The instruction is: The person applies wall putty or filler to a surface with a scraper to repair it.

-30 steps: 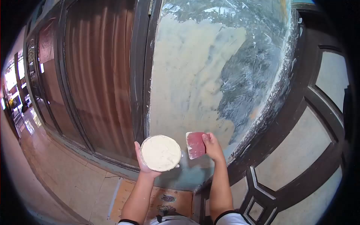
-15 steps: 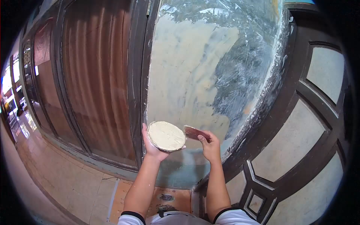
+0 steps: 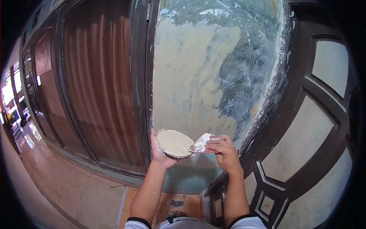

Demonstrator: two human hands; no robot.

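Flanking the scraper (image 3: 202, 143): curtain (image 3: 101, 84), door (image 3: 299, 145) (panelled)

Underside of paste container (image 3: 174, 144) not visible; left hand (image 3: 163, 156) partly hidden behind it. Right of it, grip end of scraper (image 3: 201, 145) covered by right hand (image 3: 227, 155). Below it, cardboard (image 3: 191, 202) partly blocked by left forearm (image 3: 148, 189) and shirt (image 3: 249, 224), shirt cut by bottom edge. Far left of it, background clutter (image 3: 14, 114) too small to ID.
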